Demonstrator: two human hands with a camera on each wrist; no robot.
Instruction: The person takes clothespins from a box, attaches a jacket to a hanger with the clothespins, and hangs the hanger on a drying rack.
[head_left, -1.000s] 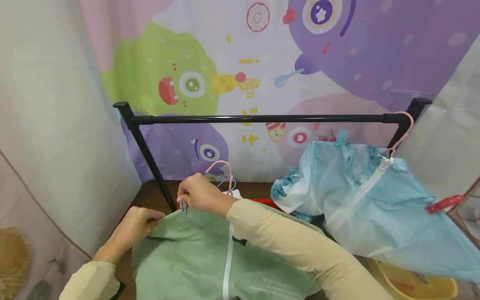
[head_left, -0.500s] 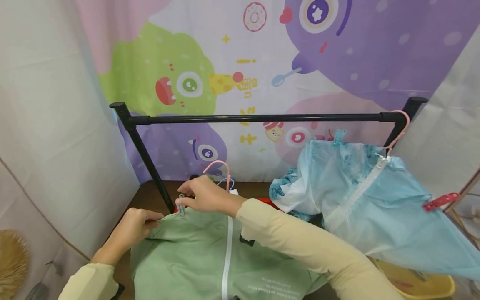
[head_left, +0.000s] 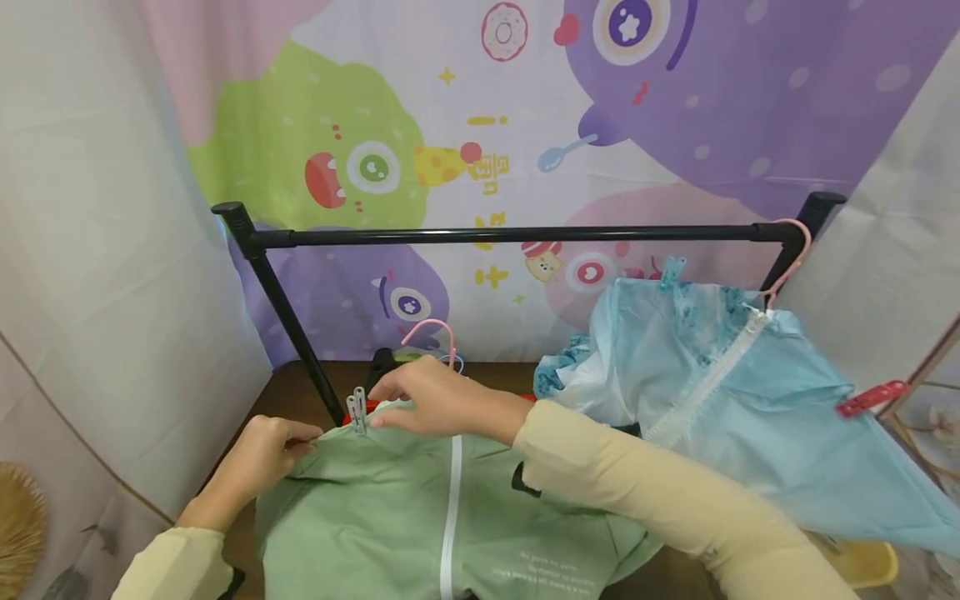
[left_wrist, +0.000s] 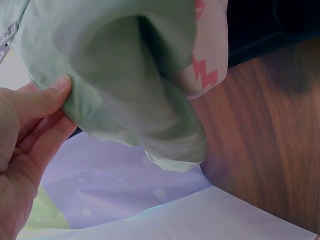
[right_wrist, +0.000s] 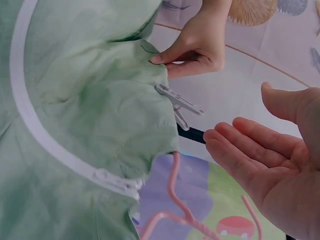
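A green zip jacket [head_left: 375, 508] hangs on a pink hanger [head_left: 442, 325], whose hook stands up at the collar. My left hand [head_left: 262, 458] pinches the jacket's shoulder edge between thumb and fingers, as the left wrist view also shows on the green cloth [left_wrist: 115, 75]. A grey clothespin [head_left: 357, 410] is clipped on the shoulder edge, between my two hands. Just right of that clothespin is my right hand [head_left: 442, 400]; in the right wrist view its fingers are spread apart, holding nothing, clear of the clothespin [right_wrist: 180, 102].
Behind the jacket stands a black rack with a crossbar [head_left: 495, 236]. At its right end hangs a light blue garment [head_left: 750, 400] on a pink hanger, with a blue clothespin [head_left: 671, 272] and a red one [head_left: 872, 398]. A yellow container [head_left: 862, 562] sits lower right.
My right hand has let go of the grey clothespin and moved right, its fingers parting. The clothespin stays on the jacket's shoulder. My left hand keeps its pinch; the view shifts slightly.
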